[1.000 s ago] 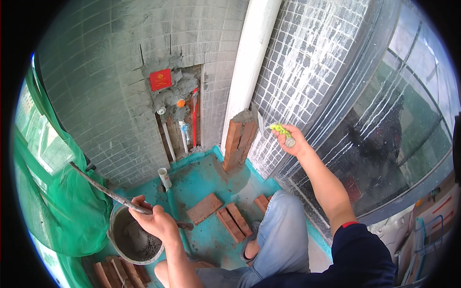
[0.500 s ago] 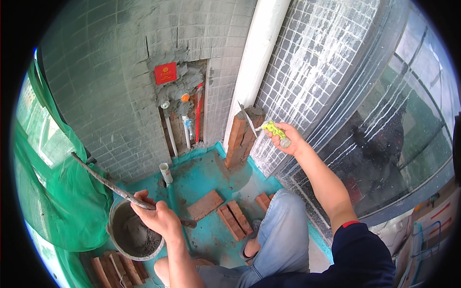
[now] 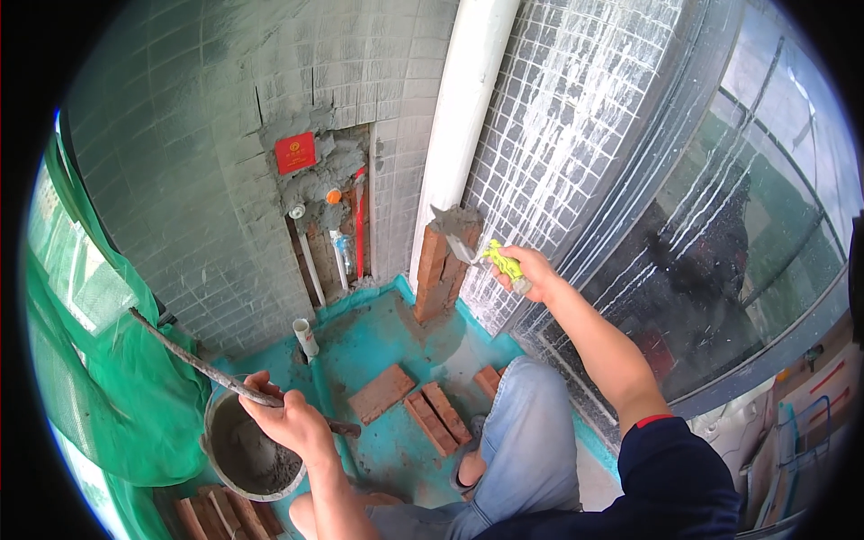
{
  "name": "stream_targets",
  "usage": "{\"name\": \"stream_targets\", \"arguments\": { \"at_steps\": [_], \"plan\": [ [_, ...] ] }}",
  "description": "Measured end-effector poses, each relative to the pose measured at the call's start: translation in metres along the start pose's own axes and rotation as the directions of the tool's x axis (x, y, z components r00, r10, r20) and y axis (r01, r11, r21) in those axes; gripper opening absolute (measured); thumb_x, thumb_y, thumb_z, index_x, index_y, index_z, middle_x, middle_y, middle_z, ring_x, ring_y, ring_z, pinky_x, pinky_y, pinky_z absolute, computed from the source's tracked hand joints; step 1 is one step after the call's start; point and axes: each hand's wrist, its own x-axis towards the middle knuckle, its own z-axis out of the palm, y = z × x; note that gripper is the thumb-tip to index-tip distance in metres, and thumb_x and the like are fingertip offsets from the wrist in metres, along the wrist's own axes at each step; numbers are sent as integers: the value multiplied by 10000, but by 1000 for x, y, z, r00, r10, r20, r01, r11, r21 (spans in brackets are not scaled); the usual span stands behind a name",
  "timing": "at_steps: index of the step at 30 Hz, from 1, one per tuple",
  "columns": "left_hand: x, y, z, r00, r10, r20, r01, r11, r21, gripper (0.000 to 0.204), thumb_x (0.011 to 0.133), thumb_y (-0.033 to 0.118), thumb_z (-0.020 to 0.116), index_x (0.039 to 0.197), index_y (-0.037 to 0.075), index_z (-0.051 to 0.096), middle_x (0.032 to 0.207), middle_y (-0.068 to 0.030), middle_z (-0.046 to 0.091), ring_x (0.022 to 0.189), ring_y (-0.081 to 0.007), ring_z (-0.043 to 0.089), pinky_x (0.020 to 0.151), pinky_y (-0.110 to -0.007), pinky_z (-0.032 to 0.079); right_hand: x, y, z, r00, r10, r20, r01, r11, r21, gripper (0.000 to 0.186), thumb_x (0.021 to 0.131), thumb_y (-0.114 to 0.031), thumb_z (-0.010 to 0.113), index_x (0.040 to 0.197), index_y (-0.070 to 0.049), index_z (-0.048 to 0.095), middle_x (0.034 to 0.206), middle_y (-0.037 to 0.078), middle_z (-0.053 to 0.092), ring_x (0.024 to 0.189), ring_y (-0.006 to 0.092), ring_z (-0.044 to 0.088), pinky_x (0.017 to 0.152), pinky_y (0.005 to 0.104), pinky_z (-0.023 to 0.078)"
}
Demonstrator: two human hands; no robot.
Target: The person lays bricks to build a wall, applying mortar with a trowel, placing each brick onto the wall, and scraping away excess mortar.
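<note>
My right hand [image 3: 525, 272] is closed round the yellow-green handle of a trowel [image 3: 463, 250]. Its pointed metal blade rests against the mortar-topped upper end of a narrow brick pier [image 3: 432, 270], which stands at the foot of a white pipe [image 3: 464, 99]. Lower left, my left hand [image 3: 292, 421] grips a long, mortar-crusted stick [image 3: 189, 357], its thumb over the top. The stick slants across a bucket [image 3: 212, 439] with grey mortar [image 3: 261, 457] inside, and its near end pokes out to the right of the hand.
Loose red bricks lie on the teal-coated floor: a flat one [image 3: 382, 393], a pair [image 3: 436, 416] by my foot, several more [image 3: 225, 513] below the bucket. A short white pipe stub [image 3: 306, 337] stands up. Green netting [image 3: 117, 396] hangs left; a glass door [image 3: 720, 261] is right.
The trowel blade has turned from nearly edge-on to showing its face, lower against the pier's top. My left hand and the stick have shifted slightly down. The whole view has moved a little.
</note>
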Motion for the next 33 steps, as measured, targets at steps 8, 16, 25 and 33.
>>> {"name": "stream_targets", "arguments": {
  "at_steps": [8,16,25,33],
  "plan": [
    [-2,7,0,1000,22,-8,-22,999,38,378,697,-78,424,1050,22,516,873,-23,390,754,-120,387,693,-218,357,-9,48,-35,943,-146,-299,158,987,14,228,948,-211,550,991,10,587,778,112,626,537,178,576,480,310,481],
    [-8,2,10,998,-25,53,22,998,56,389,689,-72,421,1056,15,518,885,-33,406,764,-132,401,707,-223,363,14,93,0,999,20,-45,9,827,562,145,870,-73,567,971,28,543,808,136,607,704,247,611,665,376,534],
    [-1,-3,1,999,43,20,-45,995,85,386,698,-65,434,1069,7,513,922,-38,431,795,-143,429,744,-231,378,86,162,65,934,-32,-355,75,991,108,359,683,33,647,1005,10,489,831,102,547,697,235,556,646,398,479],
    [-9,-7,19,998,20,54,-23,998,56,401,697,-66,428,1082,6,514,932,-35,422,780,-131,423,720,-220,375,186,203,18,647,-56,-761,105,994,16,289,658,59,632,905,21,487,706,92,500,600,206,511,485,391,376]
  ]
}}
